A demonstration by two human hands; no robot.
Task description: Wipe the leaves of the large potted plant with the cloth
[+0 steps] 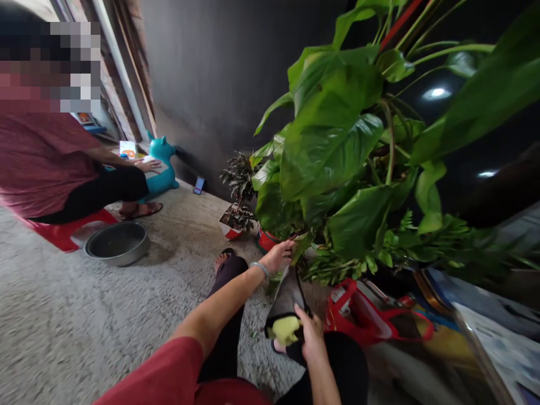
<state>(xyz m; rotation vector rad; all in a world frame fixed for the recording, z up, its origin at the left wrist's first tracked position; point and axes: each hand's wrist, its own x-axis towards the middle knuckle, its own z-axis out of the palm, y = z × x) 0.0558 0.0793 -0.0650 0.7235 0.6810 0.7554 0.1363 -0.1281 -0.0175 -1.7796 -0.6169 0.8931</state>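
I am in the middle of handling the greenery, as I judge it, with both hands occupied and nothing here that marks a finish. My left hand [278, 256] reaches to the low growth, its fingers bent at a narrow green leaf [300, 248]; whether they pinch it or only touch it, I cannot tell. My right hand [312, 332] is closed around the edge of a grey wedge-shaped piece [287, 295] with a dark border, which slopes down from just below the leaf to between my knees. A yellow-green piece [284, 329] shows at its near, wider end, beside my right fingers; I cannot make out what either piece is.

As for what is done, the signs are few. The large broad-leaved plant [333, 140] stands full over my hands, many of its leaves glossy, but I see no line between leaves dealt with and leaves left alone. A small green scrap [253, 333] lies on the concrete floor [177, 315], well apart from the leaf. The red handled bag [358, 315] sits to the right of my right hand, touched by neither hand. How much is left, I cannot judge.
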